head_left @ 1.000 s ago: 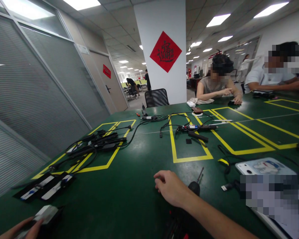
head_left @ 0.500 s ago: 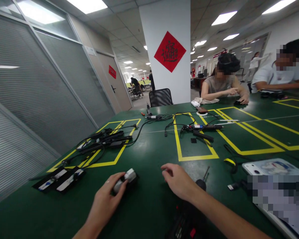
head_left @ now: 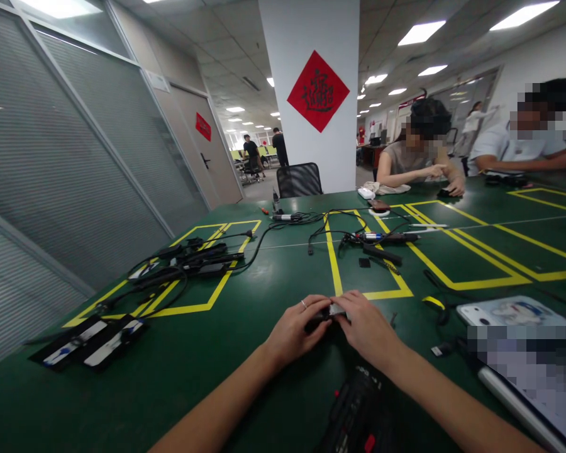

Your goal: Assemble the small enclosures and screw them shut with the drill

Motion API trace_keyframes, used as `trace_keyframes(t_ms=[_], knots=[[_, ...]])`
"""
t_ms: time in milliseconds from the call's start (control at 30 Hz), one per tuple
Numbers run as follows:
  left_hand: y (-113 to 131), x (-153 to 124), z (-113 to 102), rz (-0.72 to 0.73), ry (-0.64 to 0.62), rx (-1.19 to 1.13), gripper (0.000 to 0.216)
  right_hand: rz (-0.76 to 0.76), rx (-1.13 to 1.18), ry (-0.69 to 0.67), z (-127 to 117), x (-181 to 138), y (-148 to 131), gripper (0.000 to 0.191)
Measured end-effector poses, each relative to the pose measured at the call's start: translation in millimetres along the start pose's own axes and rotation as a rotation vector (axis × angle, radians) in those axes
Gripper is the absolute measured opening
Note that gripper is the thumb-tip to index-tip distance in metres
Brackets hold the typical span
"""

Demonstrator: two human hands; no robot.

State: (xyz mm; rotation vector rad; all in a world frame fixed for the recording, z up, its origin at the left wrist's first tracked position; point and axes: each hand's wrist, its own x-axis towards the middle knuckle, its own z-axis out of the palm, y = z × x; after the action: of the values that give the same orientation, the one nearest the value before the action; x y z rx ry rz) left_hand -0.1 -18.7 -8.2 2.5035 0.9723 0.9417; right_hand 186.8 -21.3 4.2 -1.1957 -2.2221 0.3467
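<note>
Both hands meet over the green table point(head_left: 245, 352), fingers closed round one small grey-and-black block point(head_left: 336, 310). My left hand point(head_left: 298, 328) grips its dark left end, with a ring on one finger. At the block's lighter grey right end, the thumb and fingers of my right hand point(head_left: 366, 326) pinch it. Most of the block is covered by fingers, so its exact kind does not show. Below my right wrist lies a black power tool point(head_left: 353, 409) with red parts. The thin tip of its metal bit point(head_left: 393, 319) shows beyond my right forearm.
Black cables and adapters point(head_left: 207, 261) lie tangled at left, near two black-and-white strips point(head_left: 113, 343). A pen-like tool point(head_left: 382, 238) and a black bar point(head_left: 382, 255) lie ahead. A phone point(head_left: 514, 314) and USB plug point(head_left: 441, 350) are at right. Two people sit across the table.
My left hand has carried the block to the right and slightly away from me. My right hand, empty before, has closed on the block's other end. The view has shifted slightly.
</note>
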Motion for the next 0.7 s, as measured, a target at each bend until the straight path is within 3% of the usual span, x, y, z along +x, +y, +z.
trace_keyframes(t_ms=[700], knots=[[-0.9,-10.3,4.2,0.003,0.061,0.084,0.045,-0.059,-0.103,-0.011,-2.2,-1.0,-6.8,0.019]])
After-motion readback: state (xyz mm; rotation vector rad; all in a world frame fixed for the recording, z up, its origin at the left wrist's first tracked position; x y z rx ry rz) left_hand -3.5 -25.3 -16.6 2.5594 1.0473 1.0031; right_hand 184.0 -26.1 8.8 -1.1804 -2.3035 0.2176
